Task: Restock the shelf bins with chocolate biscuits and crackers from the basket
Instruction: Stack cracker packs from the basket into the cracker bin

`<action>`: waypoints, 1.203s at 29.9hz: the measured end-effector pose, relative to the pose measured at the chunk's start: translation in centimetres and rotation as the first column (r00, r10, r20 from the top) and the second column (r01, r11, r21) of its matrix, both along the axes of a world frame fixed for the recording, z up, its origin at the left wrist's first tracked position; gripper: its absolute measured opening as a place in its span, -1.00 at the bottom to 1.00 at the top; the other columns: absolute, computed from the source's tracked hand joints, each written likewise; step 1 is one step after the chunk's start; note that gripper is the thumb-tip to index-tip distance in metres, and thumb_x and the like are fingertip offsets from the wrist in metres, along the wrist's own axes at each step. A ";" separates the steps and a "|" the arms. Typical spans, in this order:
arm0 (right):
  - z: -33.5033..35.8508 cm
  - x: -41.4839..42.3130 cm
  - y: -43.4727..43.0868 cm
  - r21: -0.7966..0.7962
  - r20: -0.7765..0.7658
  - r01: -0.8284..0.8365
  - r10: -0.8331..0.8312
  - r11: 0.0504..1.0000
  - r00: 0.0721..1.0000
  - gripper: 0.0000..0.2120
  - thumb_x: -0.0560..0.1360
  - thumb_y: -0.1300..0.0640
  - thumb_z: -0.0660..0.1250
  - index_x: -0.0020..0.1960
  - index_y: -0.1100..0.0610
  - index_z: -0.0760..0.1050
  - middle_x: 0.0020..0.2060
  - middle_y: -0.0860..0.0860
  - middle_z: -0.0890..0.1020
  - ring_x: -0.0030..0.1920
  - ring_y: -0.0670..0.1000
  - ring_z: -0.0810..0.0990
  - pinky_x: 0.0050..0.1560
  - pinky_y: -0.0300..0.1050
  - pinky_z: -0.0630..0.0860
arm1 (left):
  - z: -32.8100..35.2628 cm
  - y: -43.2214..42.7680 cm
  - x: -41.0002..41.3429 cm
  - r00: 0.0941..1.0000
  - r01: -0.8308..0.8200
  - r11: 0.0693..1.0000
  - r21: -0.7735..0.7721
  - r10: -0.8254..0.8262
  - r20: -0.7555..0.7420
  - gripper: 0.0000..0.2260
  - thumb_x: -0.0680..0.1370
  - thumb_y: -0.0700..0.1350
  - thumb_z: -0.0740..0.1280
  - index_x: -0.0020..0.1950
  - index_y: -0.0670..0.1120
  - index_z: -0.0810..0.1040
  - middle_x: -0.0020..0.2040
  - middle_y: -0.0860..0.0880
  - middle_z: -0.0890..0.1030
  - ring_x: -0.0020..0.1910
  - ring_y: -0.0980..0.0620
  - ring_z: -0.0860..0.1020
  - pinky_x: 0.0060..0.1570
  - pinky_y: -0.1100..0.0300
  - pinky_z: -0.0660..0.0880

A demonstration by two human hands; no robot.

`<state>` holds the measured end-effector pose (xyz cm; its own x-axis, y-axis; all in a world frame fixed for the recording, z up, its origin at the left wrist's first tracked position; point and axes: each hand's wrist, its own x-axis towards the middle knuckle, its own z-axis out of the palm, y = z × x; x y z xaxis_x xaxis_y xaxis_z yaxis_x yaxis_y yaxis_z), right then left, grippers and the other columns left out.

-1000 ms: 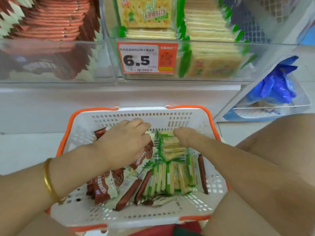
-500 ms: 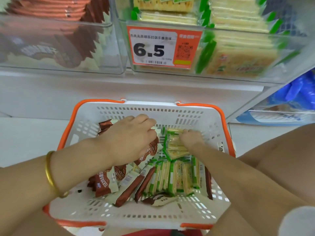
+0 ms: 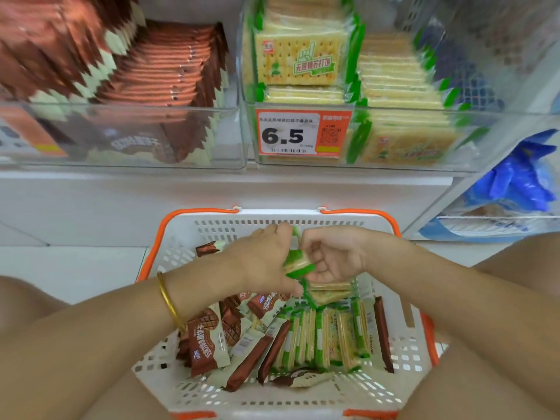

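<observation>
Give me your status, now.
Left hand and right hand both gripping cracker packets over the basket. Cracker bin ahead, above. Nothing in between.

You are in a shop, facing a snack shelf. Two clear plastic shelf bins (image 3: 127, 160) sit side by side on a white shelf ledge (image 3: 212, 189), each packed with rows of one product. The left one holds brown chocolate biscuit packets (image 3: 169, 71), the right one green-edged cracker packets (image 3: 297, 59). A price tag (image 3: 291, 136) on the front of the cracker bin reads 6.5, with a barcode (image 3: 288, 150) and a QR code (image 3: 331, 135). Below you is a white plastic shopping basket (image 3: 303, 221) with orange handles (image 3: 200, 212), holding loose packets of both kinds. A lower bin to your right holds blue packets (image 3: 515, 180).
</observation>
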<state>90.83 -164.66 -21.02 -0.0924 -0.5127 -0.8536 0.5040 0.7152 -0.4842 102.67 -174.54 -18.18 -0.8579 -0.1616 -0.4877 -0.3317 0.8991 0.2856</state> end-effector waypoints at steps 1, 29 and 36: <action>0.8 0.1 0.2 -0.026 0.015 0.013 -0.013 1.000 1.000 -0.86 0.49 0.19 0.24 -0.24 0.17 0.44 -0.39 0.07 0.60 -0.30 0.01 0.58 -0.38 -0.23 0.54 | 0.4 -0.1 0.0 0.999 -0.009 1.000 0.000 0.009 -0.051 -0.37 0.40 0.15 0.45 0.29 -0.11 0.26 0.16 -0.05 0.43 0.09 -0.01 0.46 0.06 0.07 0.48; 17.5 -9.2 -5.1 -0.234 -0.972 -0.174 -0.224 0.957 0.075 -0.63 0.35 0.11 0.53 0.10 0.09 0.51 -0.17 -0.06 0.48 -0.09 0.01 0.49 -0.10 -0.14 0.44 | 9.3 -7.1 -0.1 0.575 -0.190 0.962 -0.198 -0.054 -0.816 -0.56 0.47 -0.08 0.41 0.33 -0.13 0.44 0.49 -0.16 0.21 0.48 -0.12 0.13 0.40 0.10 0.07; 15.7 -8.6 -6.5 -0.199 -0.972 -0.106 -0.210 0.974 -0.103 -0.47 0.32 0.05 0.55 0.02 0.12 0.24 -0.02 0.02 0.38 -0.08 0.02 0.40 -0.13 -0.16 0.28 | 8.8 -6.7 -1.0 0.602 -0.204 0.950 -0.236 -0.068 -0.796 -0.55 0.45 -0.15 0.43 0.31 -0.17 0.43 0.49 -0.24 0.17 0.47 -0.21 0.16 0.32 -0.13 0.29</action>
